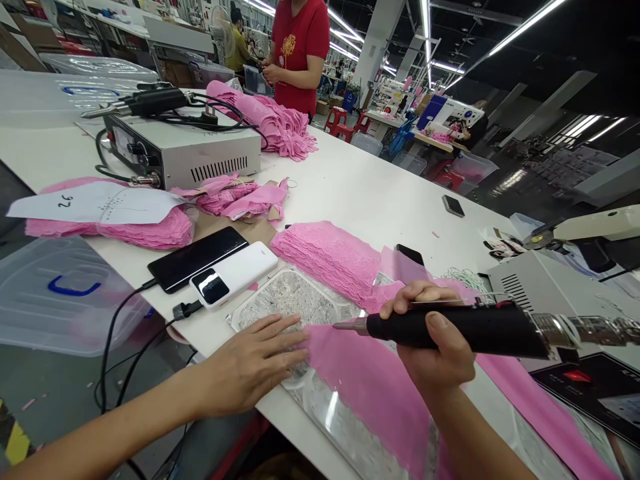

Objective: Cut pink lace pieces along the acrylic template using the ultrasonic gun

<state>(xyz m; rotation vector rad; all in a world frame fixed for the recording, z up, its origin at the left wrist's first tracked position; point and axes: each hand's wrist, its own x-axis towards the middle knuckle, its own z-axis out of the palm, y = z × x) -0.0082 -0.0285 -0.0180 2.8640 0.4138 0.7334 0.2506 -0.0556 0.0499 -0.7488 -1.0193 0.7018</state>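
My right hand (440, 340) is wrapped round a black handheld ultrasonic tool (450, 327) with a pointed metal tip and a metal-sheathed rear end. Its tip points left, at the upper left edge of a pink fabric piece (370, 387); whether it touches the cloth I cannot tell. My left hand (255, 363) lies flat, fingers stretched out, with its fingertips at that fabric's left edge. Under the cloth is a clear-covered, grey mottled board (295, 300). A stack of pink lace-patterned pieces (330, 260) sits just beyond the board.
A black phone (197, 259) and a white power bank (235, 273) with cables lie left. Behind them are a labelled pink bundle (105, 213) and a metal control box (200, 150) bearing another handpiece (150, 102). A person in red (300, 53) stands across the table.
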